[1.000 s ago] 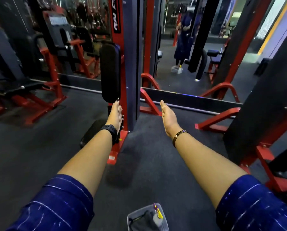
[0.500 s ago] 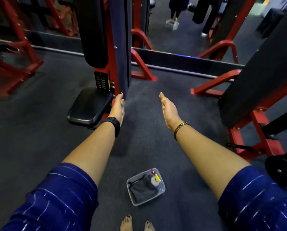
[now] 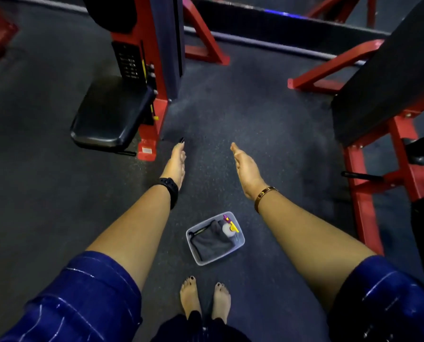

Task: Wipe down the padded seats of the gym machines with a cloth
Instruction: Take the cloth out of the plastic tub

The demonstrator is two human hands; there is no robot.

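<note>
View from above: a person stands barefoot on dark gym floor, both arms stretched fwd. Left hand (image 3: 176, 161) & right hand (image 3: 246, 166) are edge-on, fingers straight & relaxed, holding nothing. On the floor between the forearms, just ahead of the feet (image 3: 204, 301), sits a clear bin (image 3: 240, 243) w/ a grey cloth (image 3: 212, 241) & a spray bottle (image 3: 228, 227) in it. A black padded seat (image 3: 109, 116) on a red machine is ahead left, apart from the left hand
</note>
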